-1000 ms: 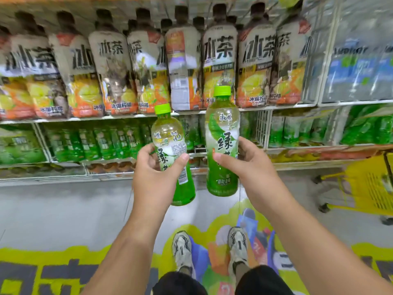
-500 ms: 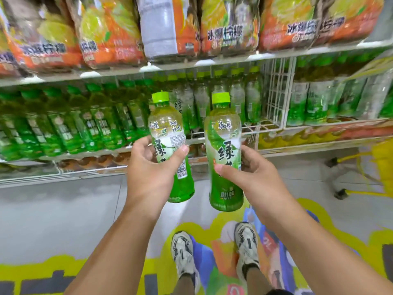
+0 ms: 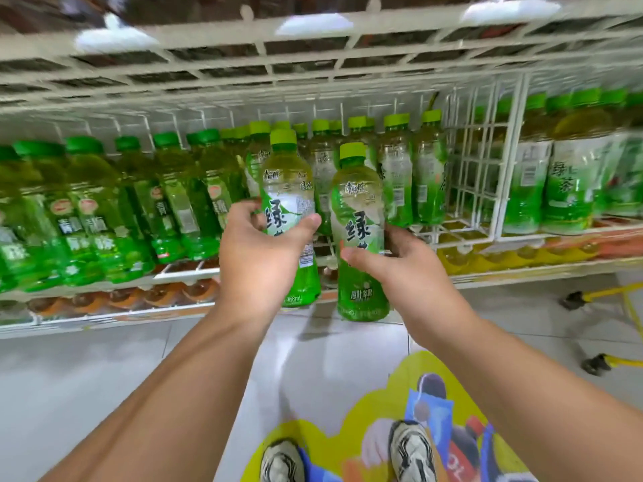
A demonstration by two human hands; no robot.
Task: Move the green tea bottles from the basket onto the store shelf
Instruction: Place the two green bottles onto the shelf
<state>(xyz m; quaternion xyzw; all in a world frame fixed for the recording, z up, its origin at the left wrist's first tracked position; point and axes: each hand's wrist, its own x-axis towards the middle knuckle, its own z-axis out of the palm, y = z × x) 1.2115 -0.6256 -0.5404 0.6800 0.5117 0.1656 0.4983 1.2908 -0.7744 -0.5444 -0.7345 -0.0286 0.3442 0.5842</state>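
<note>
Before the stocked wire shelf (image 3: 351, 262), both hands (image 3: 259, 262) (image 3: 400, 269) grip upright green tea bottles (image 3: 290, 217) (image 3: 360, 234).

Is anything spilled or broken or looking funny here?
Nothing stands out. The left hand and right hand each hold a capped green tea bottle upright in front of the wire shelf. No spill shows on the floor. The shelved bottles are too blurred to check.
</note>
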